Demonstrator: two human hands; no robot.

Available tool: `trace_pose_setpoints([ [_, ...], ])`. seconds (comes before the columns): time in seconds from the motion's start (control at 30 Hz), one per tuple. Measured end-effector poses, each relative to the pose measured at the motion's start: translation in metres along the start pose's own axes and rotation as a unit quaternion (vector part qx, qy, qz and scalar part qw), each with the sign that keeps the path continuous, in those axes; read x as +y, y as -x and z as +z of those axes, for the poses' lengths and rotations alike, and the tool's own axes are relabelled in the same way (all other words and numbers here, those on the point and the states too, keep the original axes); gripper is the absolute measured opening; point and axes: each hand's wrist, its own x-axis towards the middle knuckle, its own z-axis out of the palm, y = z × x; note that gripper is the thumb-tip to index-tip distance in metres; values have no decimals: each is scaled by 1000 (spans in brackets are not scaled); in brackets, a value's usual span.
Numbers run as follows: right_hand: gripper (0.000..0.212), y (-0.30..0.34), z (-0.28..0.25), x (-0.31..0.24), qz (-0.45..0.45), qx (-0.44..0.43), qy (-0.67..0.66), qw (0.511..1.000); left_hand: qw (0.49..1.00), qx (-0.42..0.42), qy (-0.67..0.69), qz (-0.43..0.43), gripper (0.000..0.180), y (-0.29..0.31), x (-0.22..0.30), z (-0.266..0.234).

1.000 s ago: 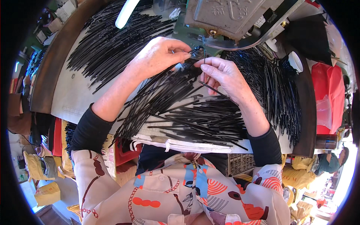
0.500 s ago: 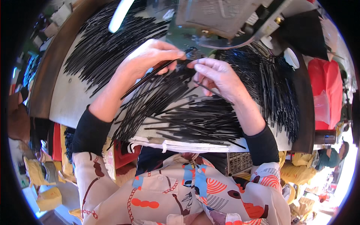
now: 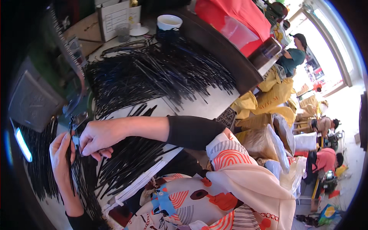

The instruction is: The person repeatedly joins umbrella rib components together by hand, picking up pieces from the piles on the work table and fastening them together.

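Apparently I'm at the positioning step: my left grip (image 3: 60,151) pinches a black strip (image 3: 69,163) beside the machine (image 3: 36,99) at left, my right grip (image 3: 100,136) is closed on something I can't discern, and steady alignment seems called for.

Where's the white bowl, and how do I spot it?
Start at the big red covering near the picture's top. Look left across the dark table rim, above the black strips: there is the white bowl. Its round, open mouth sets it apart from the flatter white disc farther left.

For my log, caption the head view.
Left hand holding a black strip near the machine, right hand alongside, more strips across the table.
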Motion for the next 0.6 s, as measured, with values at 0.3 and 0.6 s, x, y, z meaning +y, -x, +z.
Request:
trace_pose_setpoints([
  [0.3, 21, -6, 1, 11, 10, 45, 34, 998, 993, -67, -80, 50, 26, -4, -17, 1],
  [0.6, 19, -7, -12, 20, 20, 107, 5, 994, 992, -113, -54, 6, 24, -5, -16, -4],
])
